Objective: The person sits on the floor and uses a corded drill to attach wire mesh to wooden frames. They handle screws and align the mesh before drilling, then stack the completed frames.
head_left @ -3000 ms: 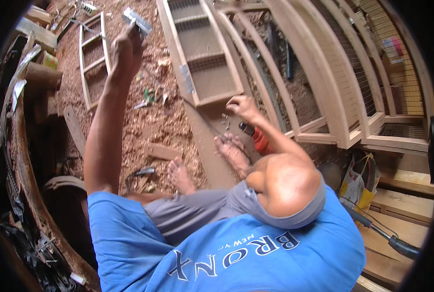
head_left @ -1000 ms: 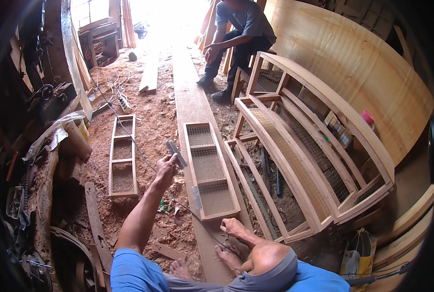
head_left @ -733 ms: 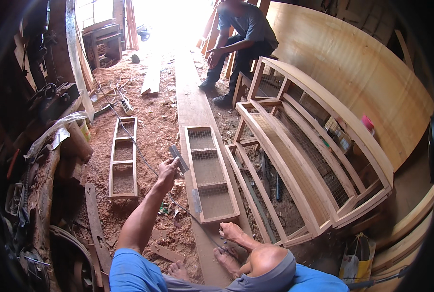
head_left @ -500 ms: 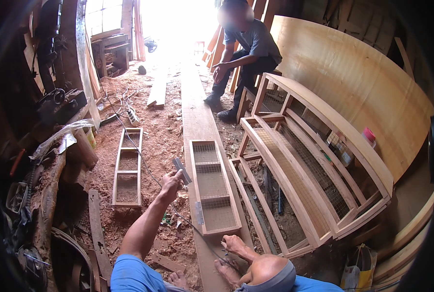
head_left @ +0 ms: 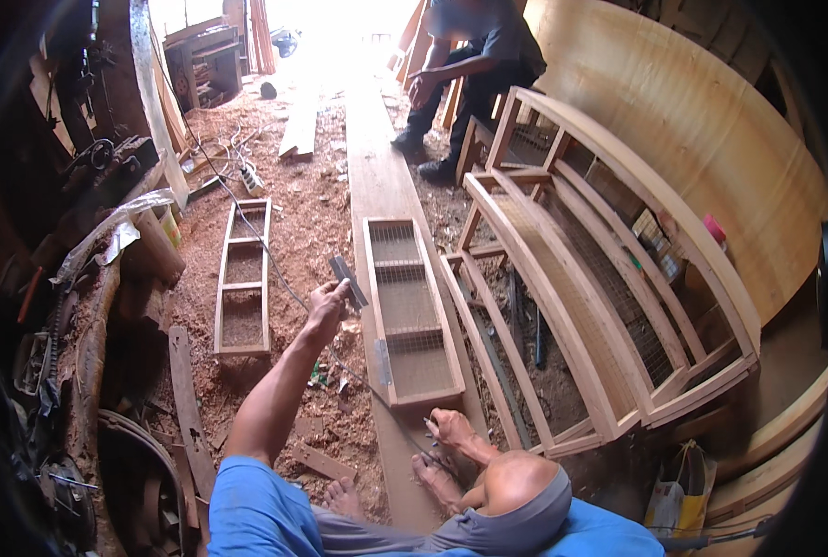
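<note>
My left hand point(head_left: 328, 304) is raised over the wood shavings, its fingers closed on a flat grey metal hinge point(head_left: 348, 280). To its right, a narrow wooden frame with wire mesh point(head_left: 440, 327) lies on a long plank point(head_left: 377, 176). A similar grey metal plate point(head_left: 383, 360) sits along that frame's left side near its close end. My right hand point(head_left: 453, 429) is curled just below the close end of the frame, above my foot point(head_left: 436, 478); what its fingers pinch is too small to make out. A dark cable point(head_left: 338, 359) runs past my left forearm and across the plank.
A second narrow frame point(head_left: 219, 306) lies on the shavings to the left. A large wooden cage frame with mesh point(head_left: 609, 306) stands at the right, before a plywood sheet point(head_left: 683, 167). A person point(head_left: 474, 74) sits beyond it. A power strip point(head_left: 251, 178) lies far left.
The view has tipped downward, so the scene sits higher in the picture. My left hand still holds the hinge, and my right hand stays by the frame's close end.
</note>
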{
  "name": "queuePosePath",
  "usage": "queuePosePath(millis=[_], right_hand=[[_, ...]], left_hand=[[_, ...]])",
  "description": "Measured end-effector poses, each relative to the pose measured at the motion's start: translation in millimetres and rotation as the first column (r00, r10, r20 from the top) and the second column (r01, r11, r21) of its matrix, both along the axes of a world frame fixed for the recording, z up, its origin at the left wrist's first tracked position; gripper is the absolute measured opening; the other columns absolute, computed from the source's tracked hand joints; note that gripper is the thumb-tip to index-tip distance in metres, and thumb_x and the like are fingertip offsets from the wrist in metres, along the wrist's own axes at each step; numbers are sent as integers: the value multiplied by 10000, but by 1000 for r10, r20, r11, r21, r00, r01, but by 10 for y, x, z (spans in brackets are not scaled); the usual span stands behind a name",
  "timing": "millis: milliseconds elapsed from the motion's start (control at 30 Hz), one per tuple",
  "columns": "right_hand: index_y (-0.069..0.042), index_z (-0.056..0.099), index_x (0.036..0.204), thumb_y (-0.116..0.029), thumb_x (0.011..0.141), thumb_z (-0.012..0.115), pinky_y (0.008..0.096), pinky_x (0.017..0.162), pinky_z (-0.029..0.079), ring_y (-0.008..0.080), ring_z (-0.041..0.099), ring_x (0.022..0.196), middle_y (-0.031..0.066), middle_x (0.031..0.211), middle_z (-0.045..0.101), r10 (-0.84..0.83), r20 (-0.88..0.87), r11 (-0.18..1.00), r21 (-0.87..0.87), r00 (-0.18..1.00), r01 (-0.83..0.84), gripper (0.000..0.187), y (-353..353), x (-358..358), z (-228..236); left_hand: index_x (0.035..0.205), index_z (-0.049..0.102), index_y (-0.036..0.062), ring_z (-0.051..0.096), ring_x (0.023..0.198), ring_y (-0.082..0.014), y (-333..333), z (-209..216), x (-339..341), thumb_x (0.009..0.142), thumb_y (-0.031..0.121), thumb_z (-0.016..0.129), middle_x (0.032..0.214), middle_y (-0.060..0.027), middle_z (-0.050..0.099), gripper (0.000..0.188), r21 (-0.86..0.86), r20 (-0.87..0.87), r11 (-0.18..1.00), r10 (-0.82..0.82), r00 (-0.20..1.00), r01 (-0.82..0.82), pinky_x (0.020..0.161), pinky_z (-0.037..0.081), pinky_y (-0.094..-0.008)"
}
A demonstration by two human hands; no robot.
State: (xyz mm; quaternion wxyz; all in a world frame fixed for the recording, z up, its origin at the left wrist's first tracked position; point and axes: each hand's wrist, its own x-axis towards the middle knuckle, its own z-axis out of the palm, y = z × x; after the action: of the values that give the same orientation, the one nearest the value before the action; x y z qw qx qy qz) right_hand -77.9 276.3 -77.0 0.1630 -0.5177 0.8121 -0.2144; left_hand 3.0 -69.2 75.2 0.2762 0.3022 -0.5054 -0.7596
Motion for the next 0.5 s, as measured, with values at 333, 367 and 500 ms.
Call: queuePosePath(millis=[333,367,500], right_hand=[[-20,638,1056,-112,825,694,413,816,507,344,642,912,178,990,653,-214,286,935,-217,934,280,255,1192,190,601],[-45,663,1015,-128,834,651,395,780,510,319,648,887,169,982,664,-360,266,883,-212,894,419,199,1366,358,625],[-34,619,1073,-202,864,647,372,803,499,276,624,911,151,1027,642,-444,456,896,214,772,389,270,2383,682,807]], left_hand=[[1066,644,3,479,586,-67,-64,-517,406,946,300,627,734,-14,574,321,-259,396,964,45,917,64,486,412,-242],[1052,653,8,450,534,-70,-46,-542,433,957,273,616,685,-10,549,284,-204,393,979,92,915,-11,456,379,-236],[1122,618,-2,424,521,-70,94,-584,545,958,307,603,702,-18,543,350,-227,503,973,95,859,26,452,385,-227]])
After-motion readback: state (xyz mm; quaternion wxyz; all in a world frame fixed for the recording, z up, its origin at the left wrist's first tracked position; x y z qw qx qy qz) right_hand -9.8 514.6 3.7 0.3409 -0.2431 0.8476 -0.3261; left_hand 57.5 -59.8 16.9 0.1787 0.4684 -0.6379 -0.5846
